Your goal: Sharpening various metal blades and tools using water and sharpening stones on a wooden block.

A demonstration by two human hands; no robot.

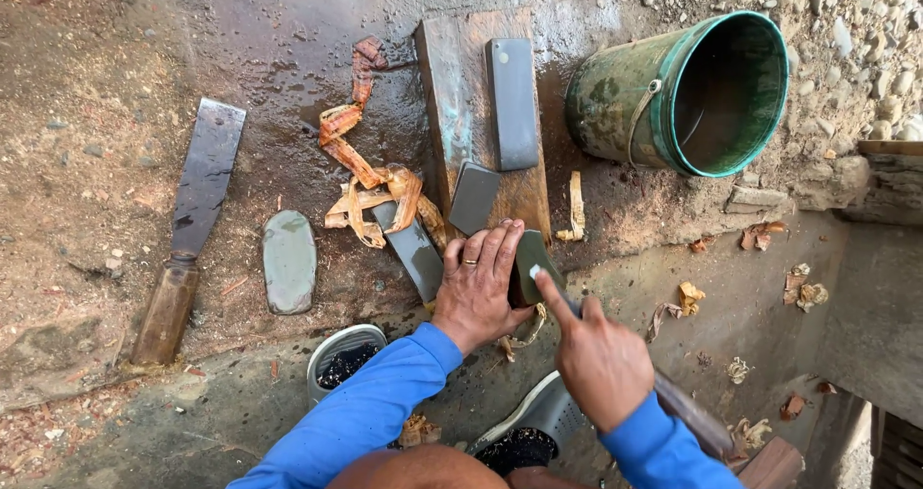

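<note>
My left hand (pixel 476 285), with a ring on one finger, lies over a small dark block (pixel 532 261) at the near end of a wet wooden board (pixel 452 95), fingers wrapped on its edge. My right hand (pixel 598 356) grips a tool with a brown wooden handle (pixel 694 414) that runs to the lower right. Its index finger is stretched out onto the dark block. The tool's blade is hidden under my hands. A flat grey blade-like strip (pixel 411 249) lies just left of my left hand.
A long grey sharpening stone (pixel 511 102) and a smaller one (pixel 474 198) rest on the board. A big cleaver (pixel 204 176) and an oval stone (pixel 288 260) lie on the left. A green bucket (pixel 692 95) lies tipped on the right. Bark strips (pixel 361 167) are scattered about.
</note>
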